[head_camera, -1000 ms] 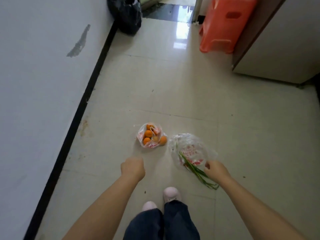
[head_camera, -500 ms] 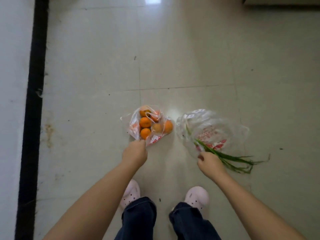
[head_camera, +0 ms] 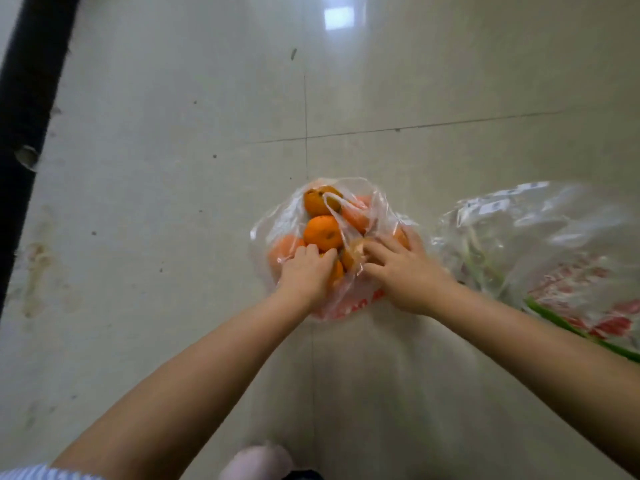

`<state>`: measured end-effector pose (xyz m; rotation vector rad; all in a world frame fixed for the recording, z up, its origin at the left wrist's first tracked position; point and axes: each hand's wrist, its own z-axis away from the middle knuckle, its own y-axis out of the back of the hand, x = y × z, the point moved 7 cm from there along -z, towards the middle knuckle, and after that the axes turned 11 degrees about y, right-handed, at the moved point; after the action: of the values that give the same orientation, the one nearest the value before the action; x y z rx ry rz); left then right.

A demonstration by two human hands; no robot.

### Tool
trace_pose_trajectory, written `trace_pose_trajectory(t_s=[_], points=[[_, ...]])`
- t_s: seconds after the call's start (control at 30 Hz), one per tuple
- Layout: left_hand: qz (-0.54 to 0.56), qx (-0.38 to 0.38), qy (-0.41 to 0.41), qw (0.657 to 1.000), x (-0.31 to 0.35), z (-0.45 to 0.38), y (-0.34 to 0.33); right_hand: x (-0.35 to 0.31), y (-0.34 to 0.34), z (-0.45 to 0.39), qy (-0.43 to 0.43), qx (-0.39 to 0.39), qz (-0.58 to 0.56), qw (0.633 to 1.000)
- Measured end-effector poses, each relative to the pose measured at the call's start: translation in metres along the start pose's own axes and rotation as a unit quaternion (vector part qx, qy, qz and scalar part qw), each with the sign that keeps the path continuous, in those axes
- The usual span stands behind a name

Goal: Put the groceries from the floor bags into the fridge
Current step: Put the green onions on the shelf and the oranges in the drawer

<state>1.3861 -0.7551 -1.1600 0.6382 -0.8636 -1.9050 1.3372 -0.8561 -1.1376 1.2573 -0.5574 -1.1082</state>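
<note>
Soft daylight; floor (head_camera: 450, 81) glare; blurred edges

Open floor (head_camera: 173, 202) is left to the left of and beyond the bag of oranges (head_camera: 322, 237). Its right side is crowded by a second bag (head_camera: 540, 244) lying just beside it. The far left is bounded by a black baseboard (head_camera: 24, 109).
</note>
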Motion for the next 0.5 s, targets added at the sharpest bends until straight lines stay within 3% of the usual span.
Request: trace_pose_trajectory(t_s=[0.1,0.3,0.43,0.5], points=[[0.02,0.027,0.01,0.999,0.008,0.005,-0.001,0.008,-0.005,0.01,-0.032,-0.018,0.054,0.998],[0.019,0.006,-0.001,1.0,0.012,0.003,-0.006,0.012,-0.022,0.02,-0.074,-0.083,0.011,0.994],[0.04,-0.006,0.002,0.999,0.007,0.003,-0.003,0.01,-0.015,0.023,-0.041,-0.028,0.028,0.998],[0.066,-0.001,0.026,0.997,0.0,0.008,0.004,0.012,-0.018,0.027,-0.062,-0.059,0.01,0.996]])
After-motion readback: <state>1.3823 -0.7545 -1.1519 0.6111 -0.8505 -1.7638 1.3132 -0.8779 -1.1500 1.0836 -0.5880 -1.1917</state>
